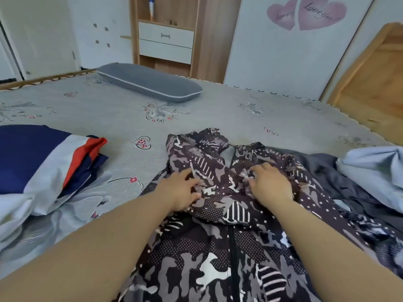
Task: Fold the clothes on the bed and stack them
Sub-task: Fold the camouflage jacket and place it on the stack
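Note:
A dark camouflage-patterned jacket [218, 253] with a black front zipper lies spread on the bed in front of me, collar pointing away. My left hand [182, 190] lies on its left chest panel, fingers and thumb curled round a fold of the cloth. My right hand [271, 185] lies on the right chest panel, its bent fingertips dug into the fabric. The cloth bunches up between the two hands. A folded navy, white and red garment [43, 158] lies at the left. Dark grey clothing [340, 182] and a pale blue garment [375, 171] are heaped at the right.
The grey flower-printed bed sheet [122, 118] stretches ahead. A grey pillow [150, 82] lies at the far edge. Pale bedding [13, 216] is bunched at the near left. A wooden headboard [375, 83] stands at the right, and a wooden cabinet with white drawers [165, 40] behind the bed.

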